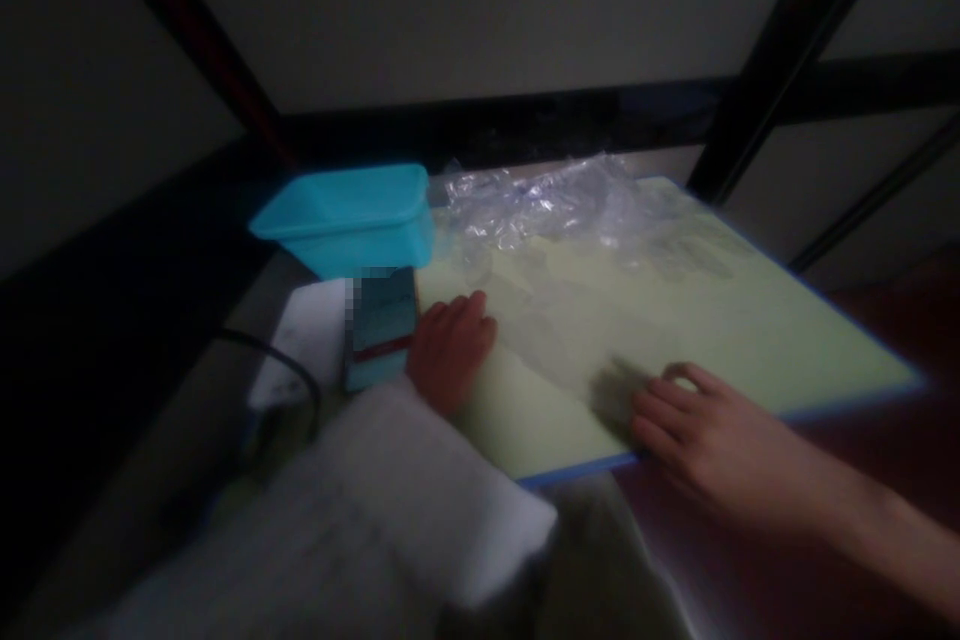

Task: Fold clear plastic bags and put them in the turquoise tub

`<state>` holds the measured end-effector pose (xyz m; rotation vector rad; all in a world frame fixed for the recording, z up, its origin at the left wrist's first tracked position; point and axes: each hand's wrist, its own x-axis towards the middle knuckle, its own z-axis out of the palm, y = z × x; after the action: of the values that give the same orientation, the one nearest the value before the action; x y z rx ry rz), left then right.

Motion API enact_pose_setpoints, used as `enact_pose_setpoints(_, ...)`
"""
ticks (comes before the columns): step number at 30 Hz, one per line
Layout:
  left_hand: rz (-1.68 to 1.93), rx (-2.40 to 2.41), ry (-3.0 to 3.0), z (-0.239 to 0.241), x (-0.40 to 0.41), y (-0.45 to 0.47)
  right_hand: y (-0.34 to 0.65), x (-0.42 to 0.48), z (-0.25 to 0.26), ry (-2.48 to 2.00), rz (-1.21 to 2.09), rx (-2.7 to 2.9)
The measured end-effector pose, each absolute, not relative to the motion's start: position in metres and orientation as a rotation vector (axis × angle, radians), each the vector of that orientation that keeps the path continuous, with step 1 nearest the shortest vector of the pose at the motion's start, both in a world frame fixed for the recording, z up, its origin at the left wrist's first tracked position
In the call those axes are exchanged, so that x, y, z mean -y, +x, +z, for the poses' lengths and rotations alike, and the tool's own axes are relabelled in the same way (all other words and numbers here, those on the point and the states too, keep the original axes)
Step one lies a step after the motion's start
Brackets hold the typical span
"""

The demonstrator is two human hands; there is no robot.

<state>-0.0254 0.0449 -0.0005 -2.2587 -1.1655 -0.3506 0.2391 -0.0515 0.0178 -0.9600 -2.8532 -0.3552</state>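
Observation:
My left hand (451,352) is at the left part of a pale yellow board with a blue edge (750,320), fingers bent and close together. Whatever they hold, if anything, is hidden. A loose whitish sleeve or cloth (442,490) covers the arm behind it. Near the front edge of the board, my right hand (697,440) has curled fingers, with the thumb and a finger forming a loop. Its fingertips are too blurred to show what is in them. Between the two hands lies a faint, flat, clear plastic film (540,345).
Crumpled clear plastic bags (555,205) lie along the back of the board. A turquoise plastic basin (360,230) stands at the back left. In front of it are a dark flat booklet or box (384,320), a white sheet (304,340) and a black cable (289,360).

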Motion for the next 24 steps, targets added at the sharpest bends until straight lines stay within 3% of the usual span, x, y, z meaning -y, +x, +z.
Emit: enact_pose_setpoints(24,-0.321,1.381,-2.246,-0.002,-0.093,-0.010,0.130,0.050,0.006,-1.224,-0.082,2.634)
